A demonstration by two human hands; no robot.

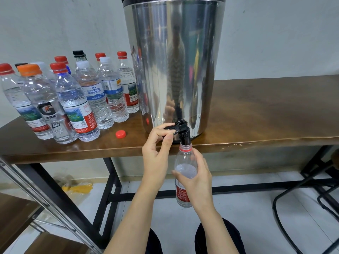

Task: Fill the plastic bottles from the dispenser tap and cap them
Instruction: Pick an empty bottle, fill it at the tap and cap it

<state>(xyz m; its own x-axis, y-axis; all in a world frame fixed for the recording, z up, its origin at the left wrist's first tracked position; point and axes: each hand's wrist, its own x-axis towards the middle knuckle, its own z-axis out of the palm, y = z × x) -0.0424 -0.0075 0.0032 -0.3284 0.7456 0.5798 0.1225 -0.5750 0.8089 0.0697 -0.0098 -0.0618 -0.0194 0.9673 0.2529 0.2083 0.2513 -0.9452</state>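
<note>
A tall steel dispenser (174, 61) stands on the brown wooden table (256, 110), its black tap (184, 132) over the front edge. My left hand (157, 149) pinches the tap's black lever between thumb and fingers. My right hand (196, 173) grips an uncapped clear plastic bottle (183, 191) with a red label, its mouth right under the spout. Water stands about halfway up the bottle. A loose red cap (120, 134) lies on the table left of the dispenser.
Several capped bottles (73, 99) stand grouped on the table's left part. Black table legs and a crossbar (238, 188) run below. A black chair frame (311, 198) is at the right, a shelf frame (36, 198) at the lower left.
</note>
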